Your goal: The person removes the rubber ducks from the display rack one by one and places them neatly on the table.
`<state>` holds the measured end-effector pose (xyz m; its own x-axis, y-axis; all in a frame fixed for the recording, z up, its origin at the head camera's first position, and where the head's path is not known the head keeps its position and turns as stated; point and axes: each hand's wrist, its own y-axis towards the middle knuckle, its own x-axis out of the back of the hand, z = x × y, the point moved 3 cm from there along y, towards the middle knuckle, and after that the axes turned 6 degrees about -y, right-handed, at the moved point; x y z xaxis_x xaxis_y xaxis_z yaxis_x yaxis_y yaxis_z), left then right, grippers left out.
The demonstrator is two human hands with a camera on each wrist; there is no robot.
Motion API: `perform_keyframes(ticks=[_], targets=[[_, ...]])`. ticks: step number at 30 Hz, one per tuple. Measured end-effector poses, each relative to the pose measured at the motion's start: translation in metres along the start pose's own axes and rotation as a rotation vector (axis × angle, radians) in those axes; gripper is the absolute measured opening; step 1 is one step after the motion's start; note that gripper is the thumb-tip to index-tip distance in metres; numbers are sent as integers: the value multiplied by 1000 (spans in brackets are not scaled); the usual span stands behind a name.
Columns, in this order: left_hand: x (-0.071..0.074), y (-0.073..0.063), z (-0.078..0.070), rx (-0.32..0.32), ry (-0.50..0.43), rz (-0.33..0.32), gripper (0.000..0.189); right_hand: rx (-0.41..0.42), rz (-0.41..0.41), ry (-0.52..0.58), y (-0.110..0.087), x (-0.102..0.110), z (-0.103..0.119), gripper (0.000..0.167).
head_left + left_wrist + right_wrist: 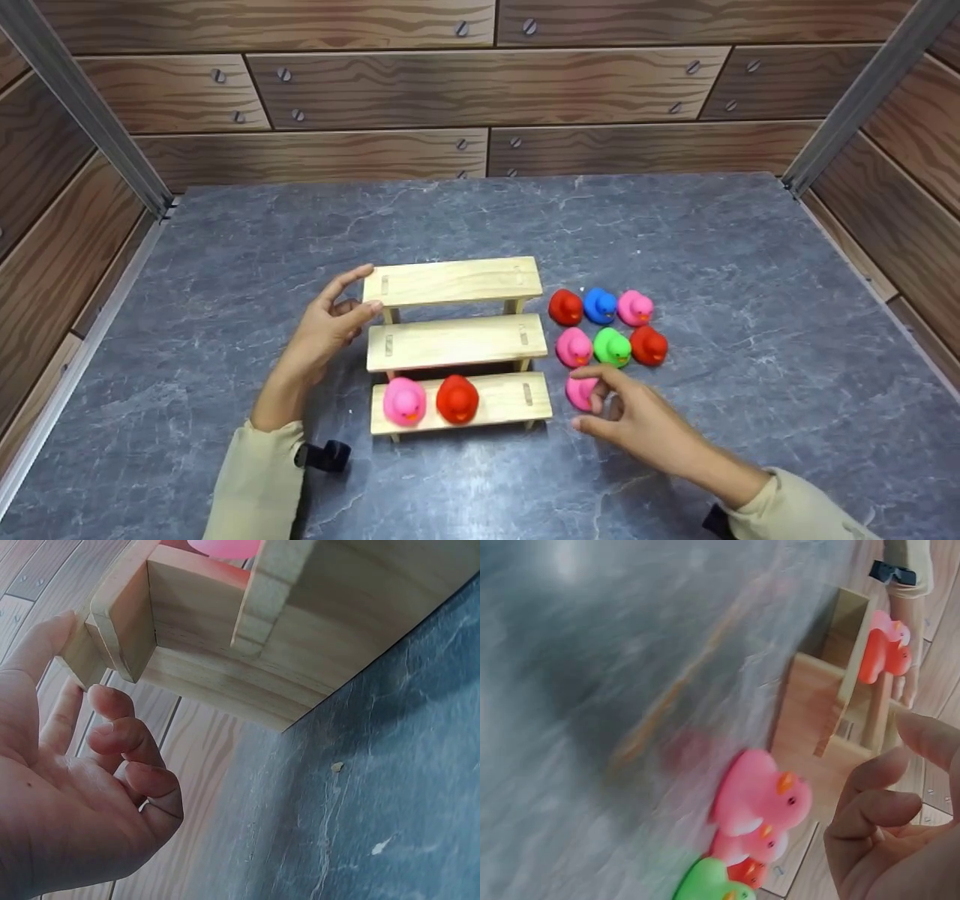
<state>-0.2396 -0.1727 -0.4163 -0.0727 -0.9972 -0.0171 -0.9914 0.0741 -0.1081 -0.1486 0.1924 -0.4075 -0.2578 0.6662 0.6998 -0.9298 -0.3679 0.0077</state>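
My left hand (pixel 326 330) holds the left end of the top step of a three-tier wooden step stand (pixel 450 341), thumb and index finger at opposite edges of the board. In the left wrist view the other fingers curl beside the stand, off the wood. On the lowest step sit a pink rubber duck (pixel 404 403) and a red rubber duck (pixel 457 401). My right hand (pixel 637 416) is beside the nearest pink duck (pixel 579 393) on the table, thumb and index finger apart and partly covering it. In the right wrist view that pink duck (pixel 750 791) stands apart from the fingers.
Right of the stand, more ducks stand in rows: a red one (pixel 565 307), a blue one (pixel 600 306) and a pink one (pixel 635 307) behind, then pink (pixel 574 347), green (pixel 613 346) and red (pixel 649 346) ones. Wood-patterned walls (pixel 487 86) enclose the grey marbled table (pixel 750 300).
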Motion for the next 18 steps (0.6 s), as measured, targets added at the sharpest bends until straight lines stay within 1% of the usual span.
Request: perform_keyframes(ticks=[3,6,10,12,15,18], targets=[[0,1,0,1,0,-8,58,39,15,41,5,-6,7,50],[-1,1,1,5,-5,-10,58,57,30,79,10,-13,14,50],[-1,1,1,6,-4,-3,59,66,45,138,17,-24,22,52],[-1,1,1,6,1,-4,59,83,55,184,20,-30,24,52],[0,1,0,7,3,-10,58,88,84,248,25,-39,27,53],[0,1,0,6,5,-10,59,84,108,272,30,-47,31,53]])
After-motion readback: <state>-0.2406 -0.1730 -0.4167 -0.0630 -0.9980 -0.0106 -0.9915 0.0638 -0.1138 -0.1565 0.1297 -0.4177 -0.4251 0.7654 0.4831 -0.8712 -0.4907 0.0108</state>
